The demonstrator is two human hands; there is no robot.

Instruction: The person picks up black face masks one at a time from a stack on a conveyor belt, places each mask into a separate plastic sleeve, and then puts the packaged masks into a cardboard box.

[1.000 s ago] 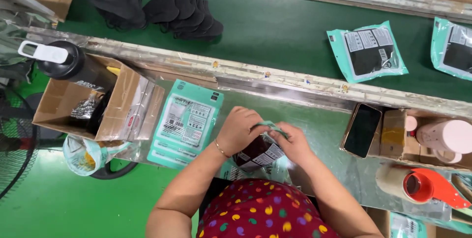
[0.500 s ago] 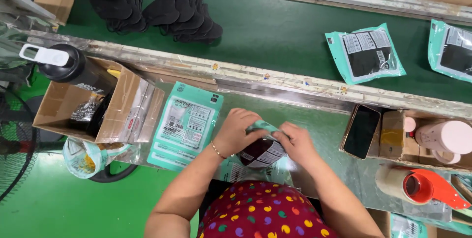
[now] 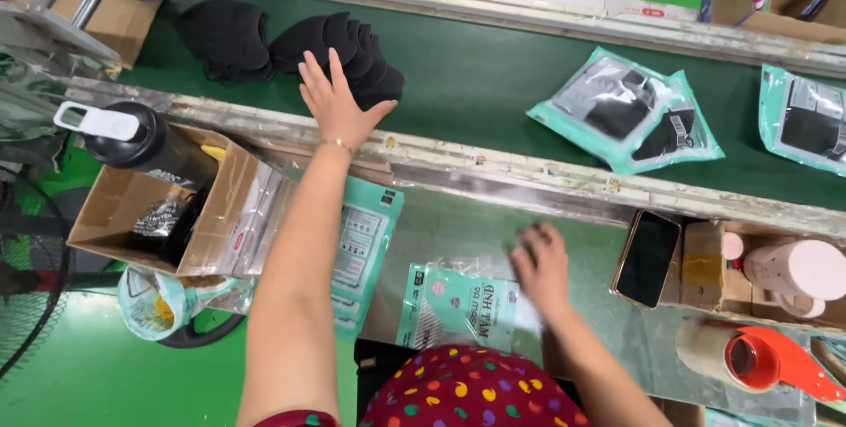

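Observation:
My left hand (image 3: 336, 103) is stretched out over the dark green belt (image 3: 476, 83), fingers spread, at the near edge of a pile of black fabric pieces (image 3: 352, 52). It holds nothing that I can see. My right hand (image 3: 539, 267) hovers, blurred, over the right edge of a teal and clear packet (image 3: 465, 305) lying on the metal worktop in front of me. A stack of flat teal bags (image 3: 366, 246) lies to the left of that packet, partly hidden by my left arm.
Two filled teal packets (image 3: 627, 112) (image 3: 806, 120) lie on the belt at right. A cardboard box (image 3: 159, 215) with a black bottle (image 3: 145, 141) stands at left. A phone (image 3: 648, 258), pink cup (image 3: 793, 270) and red tape dispenser (image 3: 758, 358) sit at right.
Both hands were together on a packet in front of me. Now the packet lies on the worktop, my left arm has reached to the black pieces on the belt, and my right hand moved right.

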